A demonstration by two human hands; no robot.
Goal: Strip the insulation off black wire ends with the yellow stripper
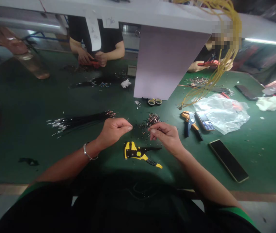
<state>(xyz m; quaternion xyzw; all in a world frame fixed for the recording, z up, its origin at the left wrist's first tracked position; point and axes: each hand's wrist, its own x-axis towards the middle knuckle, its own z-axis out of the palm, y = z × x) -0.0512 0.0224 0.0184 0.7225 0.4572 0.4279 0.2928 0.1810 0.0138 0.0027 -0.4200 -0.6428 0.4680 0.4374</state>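
Observation:
My left hand (115,131), a bracelet at its wrist, is closed in a pinch at the middle of the green table (55,161). What its fingertips hold is too small to make out. Facing it, my right hand (165,136) also pinches, its fingertips beside a pile of small copper-coloured pieces (153,119). A gap separates the two hands. Below them lies a yellow and black wire stripper (139,152). Left of my left hand is a bundle of black wires (79,121) with silvery ends on the left and coppery ends on the right.
Right of my hands are an orange and blue tool (191,124), a keypad phone (205,121), a clear plastic bag (225,113) and a dark smartphone (228,160). Tape rolls (151,102) lie by an upright panel (162,61). Yellow wires (213,81) hang down. People work across the table.

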